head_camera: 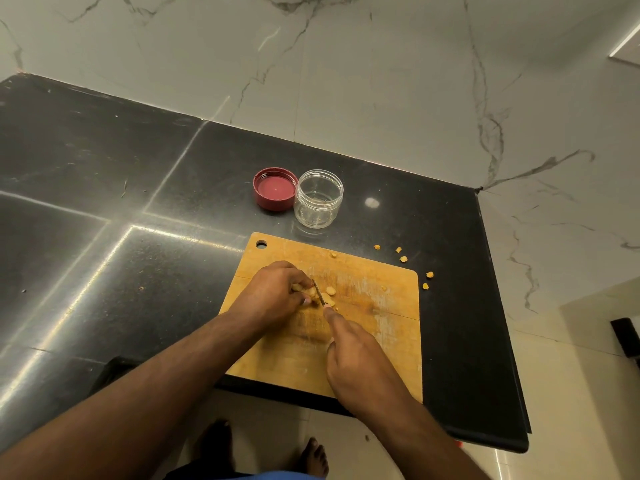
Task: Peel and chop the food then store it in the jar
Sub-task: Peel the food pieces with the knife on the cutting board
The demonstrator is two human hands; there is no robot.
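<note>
A pale yellow piece of food [300, 288] lies on the wooden chopping board [381, 313], and my left hand [273, 294] grips it with curled fingers. My right hand [353, 355] holds a knife [319, 293] with the forefinger laid along its spine; the thin blade stands on the food just right of my left fingertips. Cut slices [329, 296] lie right of the blade. Behind the board stands a clear jar [318, 199], open and empty, with its red lid [275, 189] upside down at its left.
Small yellow scraps [401, 255] lie on the black counter [138, 209] off the board's right corner. The counter ends at the right and near edges, and the board overhangs the near edge. A marble wall rises behind. My bare feet show below on a tiled floor.
</note>
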